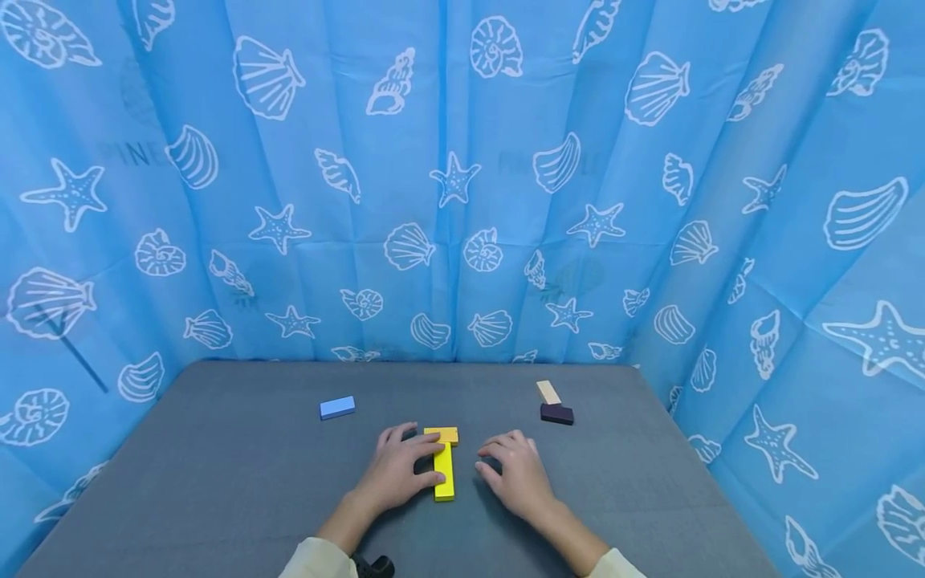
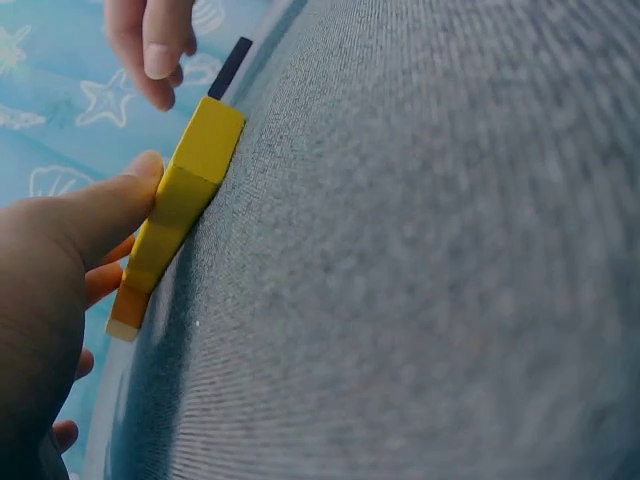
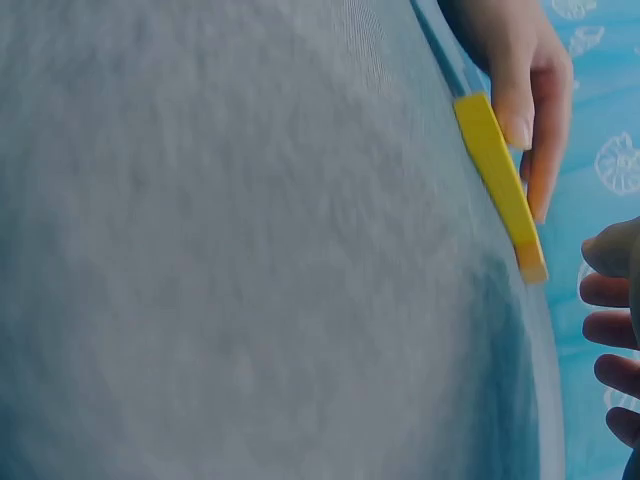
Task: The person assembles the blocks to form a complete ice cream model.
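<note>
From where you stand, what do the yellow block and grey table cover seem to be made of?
The yellow block looks like smooth painted wood: crisp-edged, evenly coloured faces, though plastic is possible. The grey table cover seems to be matte woven cloth: fine ribbed lines show in the left wrist view.

In the head view, your left hand [image 1: 393,472] covers parts of the orange block [image 1: 450,433] and the yellow block [image 1: 446,466] at lower middle. At right, you cannot tell whether the pale block [image 1: 548,392] touches the dark block [image 1: 556,414]. The bottom edge crops your sleeves [image 1: 318,559] and the table [image 1: 238,490]. In the right wrist view, the right edge cuts off your right hand [image 1: 516,474], and the table's surface is blurred.
</note>
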Tool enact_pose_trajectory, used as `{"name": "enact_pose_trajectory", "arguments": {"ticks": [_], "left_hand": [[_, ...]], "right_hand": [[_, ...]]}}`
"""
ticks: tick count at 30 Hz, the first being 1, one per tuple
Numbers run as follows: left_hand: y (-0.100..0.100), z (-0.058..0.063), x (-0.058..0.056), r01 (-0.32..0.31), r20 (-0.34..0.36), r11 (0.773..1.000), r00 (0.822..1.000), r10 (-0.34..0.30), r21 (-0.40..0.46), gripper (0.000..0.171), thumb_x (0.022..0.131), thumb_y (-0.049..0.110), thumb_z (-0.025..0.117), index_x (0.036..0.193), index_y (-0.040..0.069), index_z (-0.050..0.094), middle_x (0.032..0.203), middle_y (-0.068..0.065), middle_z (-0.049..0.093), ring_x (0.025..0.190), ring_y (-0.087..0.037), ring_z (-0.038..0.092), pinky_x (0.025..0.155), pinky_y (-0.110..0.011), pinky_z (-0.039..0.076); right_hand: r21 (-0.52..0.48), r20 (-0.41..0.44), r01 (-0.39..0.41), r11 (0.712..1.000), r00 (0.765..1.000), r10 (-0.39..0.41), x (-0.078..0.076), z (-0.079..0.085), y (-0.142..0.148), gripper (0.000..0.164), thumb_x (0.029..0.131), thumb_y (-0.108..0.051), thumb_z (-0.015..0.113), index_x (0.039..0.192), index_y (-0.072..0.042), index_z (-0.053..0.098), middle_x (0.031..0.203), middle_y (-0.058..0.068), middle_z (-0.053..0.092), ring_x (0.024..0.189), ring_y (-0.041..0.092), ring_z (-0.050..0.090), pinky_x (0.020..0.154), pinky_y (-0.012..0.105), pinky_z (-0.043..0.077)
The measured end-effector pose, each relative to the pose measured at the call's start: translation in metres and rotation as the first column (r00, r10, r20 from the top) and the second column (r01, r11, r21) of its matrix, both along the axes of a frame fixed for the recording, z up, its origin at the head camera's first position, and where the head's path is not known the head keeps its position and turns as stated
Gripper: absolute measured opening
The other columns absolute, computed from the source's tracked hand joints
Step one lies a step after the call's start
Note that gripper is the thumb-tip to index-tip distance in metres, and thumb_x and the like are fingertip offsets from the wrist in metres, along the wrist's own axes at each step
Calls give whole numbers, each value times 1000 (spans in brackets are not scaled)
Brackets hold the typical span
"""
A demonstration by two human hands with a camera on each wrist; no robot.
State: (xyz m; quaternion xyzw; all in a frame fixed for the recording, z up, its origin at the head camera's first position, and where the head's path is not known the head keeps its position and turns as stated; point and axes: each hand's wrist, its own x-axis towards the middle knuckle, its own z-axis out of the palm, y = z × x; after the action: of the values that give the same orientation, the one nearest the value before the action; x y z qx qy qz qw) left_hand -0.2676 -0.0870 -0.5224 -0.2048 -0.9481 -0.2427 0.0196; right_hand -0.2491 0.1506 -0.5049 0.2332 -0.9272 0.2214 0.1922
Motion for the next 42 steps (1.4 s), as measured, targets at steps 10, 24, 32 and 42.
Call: {"name": "enact_pose_trajectory", "arguments": {"ticks": [10,24,32,42], "left_hand": [[3,-1,-2,-10,15,1000,1000,10,-11,53,83,53,71,130,30,64,139,13,54,135,-29,34,103,-62,26],[1,-3,-3,17,55,1000,998,-16,-23,52,85,52,69,131,31,63,139,10,54,122,-22,46,98,-50,36],[1,0,-2,17,62,1000,998,-17,-14,51,85,52,69,131,31,63,138,9,55,122,-22,46,99,-51,35],[1,1,0,16,47,1000,999,-16,1,51,84,51,70,130,30,64,137,9,56,121,-21,47,98,-50,36]], "right_hand": [[-1,-22,46,999,999,-46,-19,3,23,14,82,-20,79,93,-13,75,94,-2,69,92,19,56,79,43,44],[88,-66,150,985,987,-144,-60,22,56,18,81,-18,79,96,-9,75,96,5,70,94,27,60,81,50,47],[65,-83,226,972,972,-221,-74,11,72,33,84,-18,77,112,-3,71,119,15,64,109,34,55,88,53,43],[130,49,305,943,948,-314,-84,-3,82,52,90,-32,69,131,-2,59,135,20,53,121,40,46,96,59,35]]}}
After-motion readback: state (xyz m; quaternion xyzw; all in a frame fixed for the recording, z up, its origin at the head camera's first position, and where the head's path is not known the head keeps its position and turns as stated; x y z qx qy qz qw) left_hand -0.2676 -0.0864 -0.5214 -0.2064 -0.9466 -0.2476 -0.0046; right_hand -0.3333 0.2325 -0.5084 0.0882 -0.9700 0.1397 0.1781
